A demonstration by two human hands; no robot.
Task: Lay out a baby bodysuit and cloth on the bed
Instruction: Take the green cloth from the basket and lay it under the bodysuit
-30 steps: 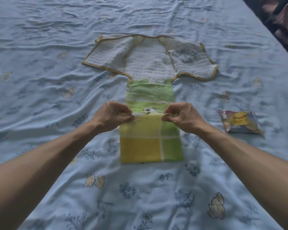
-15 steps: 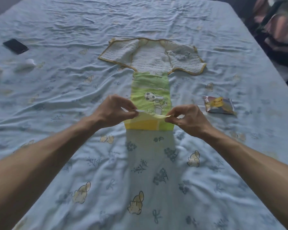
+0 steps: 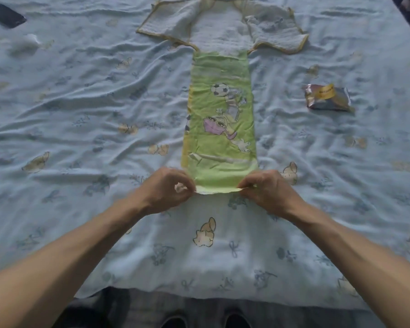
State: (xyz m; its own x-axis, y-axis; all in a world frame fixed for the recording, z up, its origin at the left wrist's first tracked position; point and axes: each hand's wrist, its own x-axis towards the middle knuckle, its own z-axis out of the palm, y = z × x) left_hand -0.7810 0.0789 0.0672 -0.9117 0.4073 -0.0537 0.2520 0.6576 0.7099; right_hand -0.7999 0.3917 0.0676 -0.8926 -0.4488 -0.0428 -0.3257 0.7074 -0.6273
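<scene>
A dark flat phone [image 3: 6, 15] is seen near the far left corner of the view, lying on the wrinkled pale blue sheet [image 3: 81, 102], which is printed with small animals and blue flowers. A crumpled white scrap [image 3: 26, 42] is found just nearer than the phone, apart from it. On the right side a shiny foil packet [image 3: 327, 98] with a yellow label is laid flat, and two dark shoes [image 3: 204, 321] are glimpsed below the sheet's near edge.
</scene>
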